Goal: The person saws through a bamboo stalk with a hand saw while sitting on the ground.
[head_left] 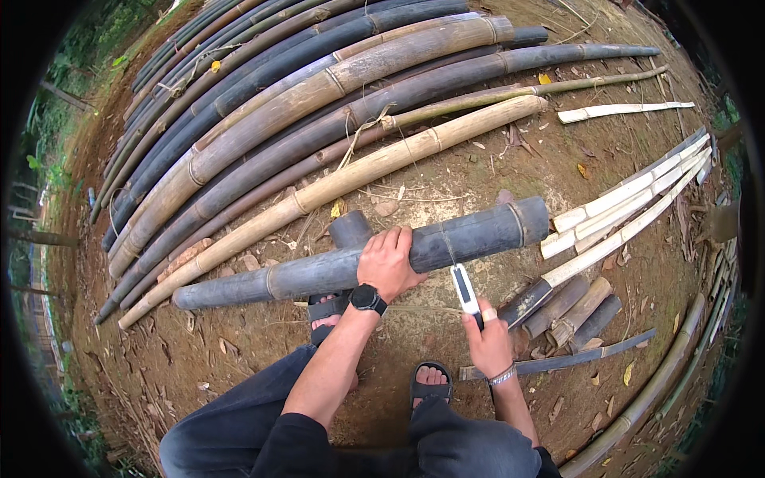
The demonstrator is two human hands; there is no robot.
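A thick dark grey bamboo pole (319, 272) lies crosswise in front of me, with a short dark bamboo piece (348, 229) sticking out from behind it. My left hand (388, 261) is wrapped over the pole's middle, thumb toward me, pressing on it. In my right hand (488, 338) is a hand saw (464, 290) with a white and black handle. Its thin blade, seen nearly edge-on, reaches onto the pole to the right of my left hand. How deep the blade sits in the bamboo I cannot tell.
Long bamboo poles (319, 88) lie in a row at the far left, a pale pole (358, 172) nearest me. Split pale strips (629, 191) and short cut pieces (586, 312) rest at the right. My sandalled feet (431, 384) stand close to the pole.
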